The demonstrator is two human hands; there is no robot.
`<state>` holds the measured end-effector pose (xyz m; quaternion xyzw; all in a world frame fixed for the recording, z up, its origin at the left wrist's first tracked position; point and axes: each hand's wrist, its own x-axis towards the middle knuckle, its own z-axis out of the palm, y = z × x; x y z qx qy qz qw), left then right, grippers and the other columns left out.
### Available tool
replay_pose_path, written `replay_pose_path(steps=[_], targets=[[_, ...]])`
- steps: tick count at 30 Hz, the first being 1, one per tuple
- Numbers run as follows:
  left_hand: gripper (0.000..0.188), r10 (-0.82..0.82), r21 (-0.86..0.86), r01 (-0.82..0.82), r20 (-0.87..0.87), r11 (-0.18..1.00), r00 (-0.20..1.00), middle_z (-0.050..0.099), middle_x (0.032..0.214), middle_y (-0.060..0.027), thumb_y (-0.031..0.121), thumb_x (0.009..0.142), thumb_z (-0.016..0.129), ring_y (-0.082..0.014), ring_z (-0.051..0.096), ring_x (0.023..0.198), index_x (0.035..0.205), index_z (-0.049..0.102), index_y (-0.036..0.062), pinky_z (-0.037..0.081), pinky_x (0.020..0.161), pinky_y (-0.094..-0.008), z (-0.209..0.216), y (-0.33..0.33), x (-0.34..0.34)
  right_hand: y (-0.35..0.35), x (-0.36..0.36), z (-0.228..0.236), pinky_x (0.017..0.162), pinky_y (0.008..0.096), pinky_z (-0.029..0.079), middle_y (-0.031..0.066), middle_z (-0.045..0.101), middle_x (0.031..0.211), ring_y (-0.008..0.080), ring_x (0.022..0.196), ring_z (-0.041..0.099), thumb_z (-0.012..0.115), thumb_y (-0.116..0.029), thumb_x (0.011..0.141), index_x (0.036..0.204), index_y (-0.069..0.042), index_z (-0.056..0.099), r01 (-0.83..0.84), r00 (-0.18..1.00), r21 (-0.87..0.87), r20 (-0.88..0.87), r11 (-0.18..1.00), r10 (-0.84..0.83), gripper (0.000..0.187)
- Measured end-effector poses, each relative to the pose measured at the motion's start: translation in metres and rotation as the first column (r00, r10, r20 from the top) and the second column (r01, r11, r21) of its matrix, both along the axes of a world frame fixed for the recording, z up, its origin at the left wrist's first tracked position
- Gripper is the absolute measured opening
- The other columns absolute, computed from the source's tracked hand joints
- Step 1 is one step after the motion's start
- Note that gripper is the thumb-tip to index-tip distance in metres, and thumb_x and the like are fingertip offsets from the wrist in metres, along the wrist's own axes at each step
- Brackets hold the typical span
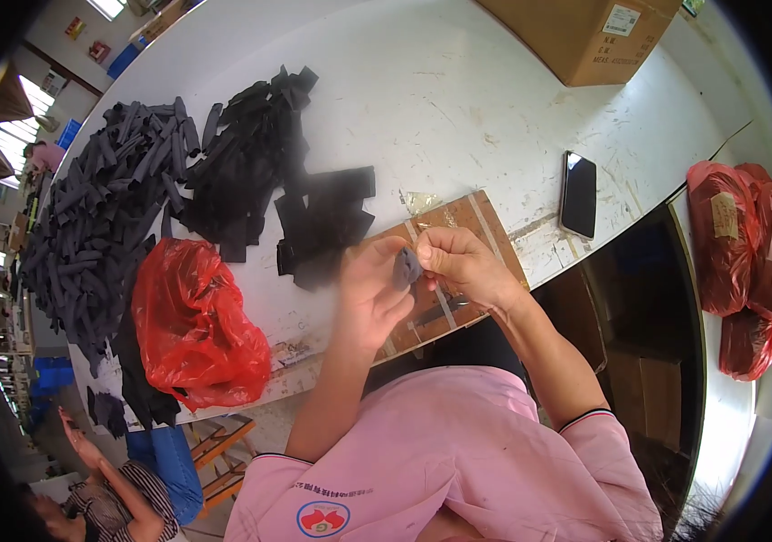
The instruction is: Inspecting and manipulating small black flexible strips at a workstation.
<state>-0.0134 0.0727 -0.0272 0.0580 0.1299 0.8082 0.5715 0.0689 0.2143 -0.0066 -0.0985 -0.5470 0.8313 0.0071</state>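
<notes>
Both of my hands meet over a brown board (480, 222) at the table's near edge, around a small dark grey fabric piece (407, 267). My right hand (463, 263) pinches it between thumb and fingers. Slightly blurred, my left hand (372, 287) grips its other side with curled fingers, which partly cover it. Just beyond my left hand lie flat black fabric strips (327, 212), several overlapping. Farther left is a heap of black strips (246, 163), beside a large pile of rolled dark grey fabric pieces (101, 208).
A crumpled red plastic bag (194, 325) lies left of my left forearm. A phone (578, 194) rests to the right, with a cardboard box (589, 41) at the far side. Filled red bags (736, 244) sit at far right. Another person (119, 492) is at lower left.
</notes>
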Motion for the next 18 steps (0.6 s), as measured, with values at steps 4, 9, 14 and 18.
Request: replay_pose_path(steps=[4, 9, 14, 18], targets=[[0.035, 0.137, -0.136, -0.702, -0.938, 0.700, 0.318, 0.056, 0.089, -0.0070, 0.004, 0.077, 0.055, -0.0140, 0.054, 0.076, 0.112, 0.047, 0.0031, 0.044, 0.068, -0.0238, 0.036, 0.010, 0.005, 0.001, -0.009, 0.002, 0.051, 0.0211, 0.037, -0.0025, 0.046, 0.063, 0.0057, 0.056, 0.041, 0.053, -0.030, 0.085, 0.075, -0.002, 0.054, 0.063, 0.997, 0.134, 0.024, 0.989, -0.067, 0.030], [0.012, 0.171, 0.186, -0.616, -0.982, 0.765, -0.084, 0.057, 0.090, -0.0075, 0.002, 0.080, 0.053, -0.0151, 0.053, 0.081, 0.091, 0.057, 0.0006, 0.041, 0.074, -0.0245, 0.052, 0.008, 0.002, -0.003, 0.002, 0.022, 0.051, 0.0244, 0.039, 0.0023, 0.048, 0.064, 0.0106, 0.058, 0.045, 0.055, -0.031, 0.082, 0.076, 0.000, 0.053, 0.343, 0.933, 0.525, -0.287, 0.779, -0.218, 0.031], [0.008, 0.402, 0.115, -0.724, -0.884, 0.681, 0.238, 0.057, 0.087, -0.0086, 0.006, 0.085, 0.049, -0.0115, 0.050, 0.077, 0.080, 0.051, -0.0007, 0.040, 0.071, -0.0238, 0.055, 0.008, 0.013, -0.010, 0.006, 0.059, 0.055, 0.0337, 0.043, 0.0100, 0.051, 0.072, 0.0270, 0.067, 0.052, 0.066, -0.031, 0.066, 0.087, -0.002, 0.054, 0.320, 0.938, 0.947, -0.321, 0.030, 0.128, 0.038], [0.005, 0.218, 0.035, -0.616, -0.950, 0.787, 0.225, 0.057, 0.087, -0.0091, 0.003, 0.083, 0.049, -0.0121, 0.051, 0.078, 0.082, 0.051, -0.0017, 0.041, 0.069, -0.0235, 0.055, 0.007, 0.007, -0.008, 0.006, 0.055, 0.052, 0.0317, 0.043, 0.0087, 0.050, 0.068, 0.0230, 0.066, 0.055, 0.067, -0.033, 0.065, 0.073, -0.003, 0.053, 0.279, 0.953, 0.945, -0.294, 0.169, 0.068, 0.034]])
